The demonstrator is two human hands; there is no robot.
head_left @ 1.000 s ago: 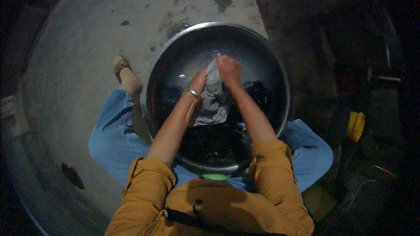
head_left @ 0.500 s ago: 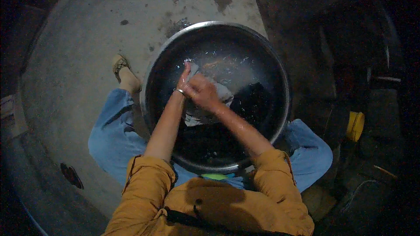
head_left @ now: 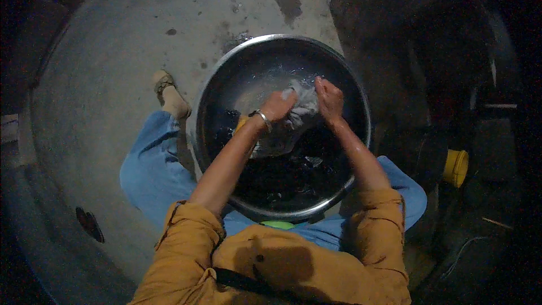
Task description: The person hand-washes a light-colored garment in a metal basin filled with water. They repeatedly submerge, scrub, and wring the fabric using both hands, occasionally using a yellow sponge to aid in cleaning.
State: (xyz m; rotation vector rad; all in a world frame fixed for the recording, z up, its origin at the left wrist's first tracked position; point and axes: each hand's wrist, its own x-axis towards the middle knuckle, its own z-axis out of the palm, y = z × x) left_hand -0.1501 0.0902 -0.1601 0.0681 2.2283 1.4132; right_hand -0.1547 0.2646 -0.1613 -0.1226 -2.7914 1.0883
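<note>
Between my knees stands a wide round metal basin (head_left: 217, 59) with water in it. Both fists grip a wet grey cloth (head_left: 304, 101) over the middle of the basin. My left hand (head_left: 278, 105), with a bracelet at its wrist, is closed on the cloth's left side. On its right side my right hand (head_left: 330, 100) is closed, thumb upward. The cloth is bunched between the hands, and its lower part trails toward the near side. Dark wet fabric (head_left: 276, 183) lies in the near part of the basin. Something orange (head_left: 241, 123) shows beside my left forearm, partly hidden.
Concrete floor (head_left: 113, 51) with damp patches extends left and ahead. My shod foot (head_left: 164, 85) rests left of the basin. To the right, a yellow round object (head_left: 456, 168) lies among dark, hard-to-see things. A dark oval object (head_left: 90, 224) is on the floor at lower left.
My hands were together at the basin's left-centre; now they are apart, the right hand moved right and the left shifted right, with the cloth bunched between them. The orange thing has come into view.
</note>
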